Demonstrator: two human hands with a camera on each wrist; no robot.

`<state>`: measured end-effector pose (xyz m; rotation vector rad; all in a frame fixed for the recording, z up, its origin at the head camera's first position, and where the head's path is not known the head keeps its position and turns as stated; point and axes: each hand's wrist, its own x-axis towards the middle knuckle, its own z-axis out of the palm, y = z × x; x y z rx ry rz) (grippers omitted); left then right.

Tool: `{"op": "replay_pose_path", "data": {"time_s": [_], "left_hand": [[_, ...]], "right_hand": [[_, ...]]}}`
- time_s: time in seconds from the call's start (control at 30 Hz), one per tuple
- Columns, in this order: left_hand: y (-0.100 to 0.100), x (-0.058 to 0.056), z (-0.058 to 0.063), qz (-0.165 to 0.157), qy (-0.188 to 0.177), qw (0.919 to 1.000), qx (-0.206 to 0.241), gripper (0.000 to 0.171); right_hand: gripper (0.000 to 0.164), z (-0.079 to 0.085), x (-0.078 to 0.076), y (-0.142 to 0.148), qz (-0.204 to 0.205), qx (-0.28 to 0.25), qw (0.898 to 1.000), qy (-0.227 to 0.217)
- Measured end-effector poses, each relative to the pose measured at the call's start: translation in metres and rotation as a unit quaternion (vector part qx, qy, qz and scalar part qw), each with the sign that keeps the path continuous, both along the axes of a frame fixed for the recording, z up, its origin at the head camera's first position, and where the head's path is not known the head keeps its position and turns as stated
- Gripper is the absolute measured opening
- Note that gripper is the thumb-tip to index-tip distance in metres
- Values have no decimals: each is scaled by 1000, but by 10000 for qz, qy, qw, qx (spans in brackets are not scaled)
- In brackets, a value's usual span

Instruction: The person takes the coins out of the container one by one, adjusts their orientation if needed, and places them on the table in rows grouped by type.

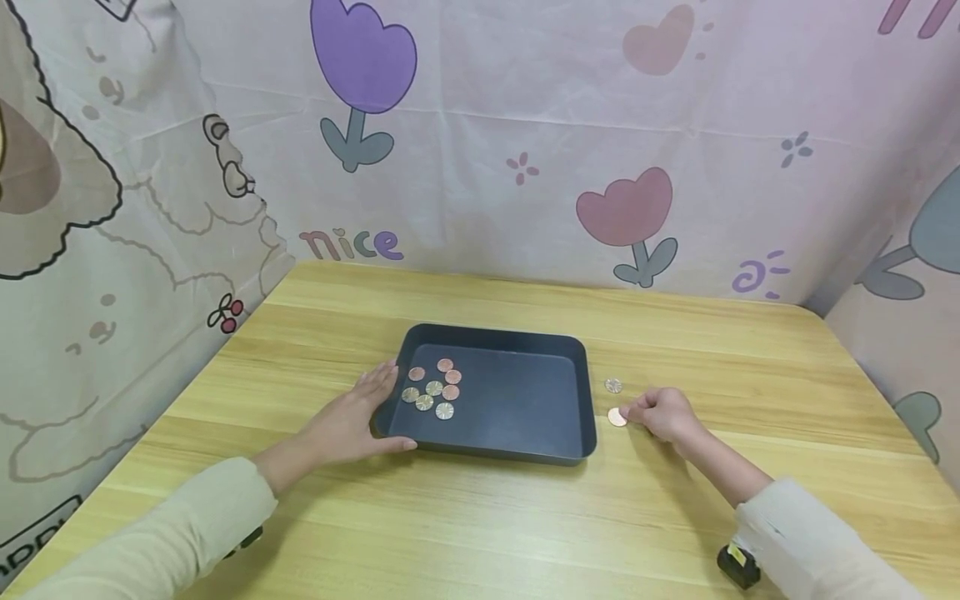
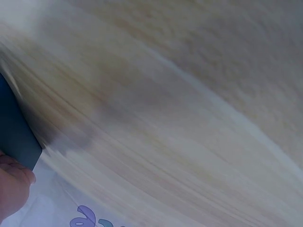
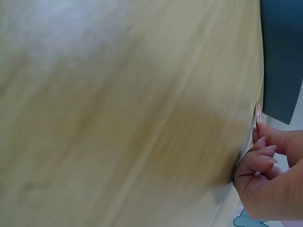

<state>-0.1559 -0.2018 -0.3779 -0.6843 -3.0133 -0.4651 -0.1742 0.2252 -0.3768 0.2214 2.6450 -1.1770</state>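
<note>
A dark rectangular tray (image 1: pixel 525 400) lies on the table, with several copper- and brass-coloured coins (image 1: pixel 445 411) in its left part. My left hand (image 1: pixel 348 425) rests against the tray's left front corner, fingers extended along the left side and thumb spread along the front. To the right of the tray, my right hand (image 1: pixel 663 412) pinches a copper coin (image 3: pixel 258 113) between thumb and forefinger; the right wrist view shows it edge-on. A silvery coin (image 1: pixel 613 386) lies on the table just behind it. In the left wrist view only part of the left hand (image 2: pixel 14 184) shows.
The wooden table (image 1: pixel 480 533) extends around the tray. Printed cloth (image 1: pixel 480 125) hangs along the back and both sides. Dark wrist devices (image 1: pixel 738 567) sit under the sleeves.
</note>
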Motion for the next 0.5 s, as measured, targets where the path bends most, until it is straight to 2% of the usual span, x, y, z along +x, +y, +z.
{"op": "replay_pose_path", "data": {"time_s": [0.2,0.33,0.5], "left_hand": [[0,0,-1,9,37,10000,-29,109],[0,0,-1,-12,38,10000,-36,109],[0,0,0,-23,-1,10000,-24,109]], "right_hand": [[16,0,1,-1,180,474,9983,298],[15,1,1,-2,140,531,9980,302],[17,4,1,-3,67,327,9989,333]]}}
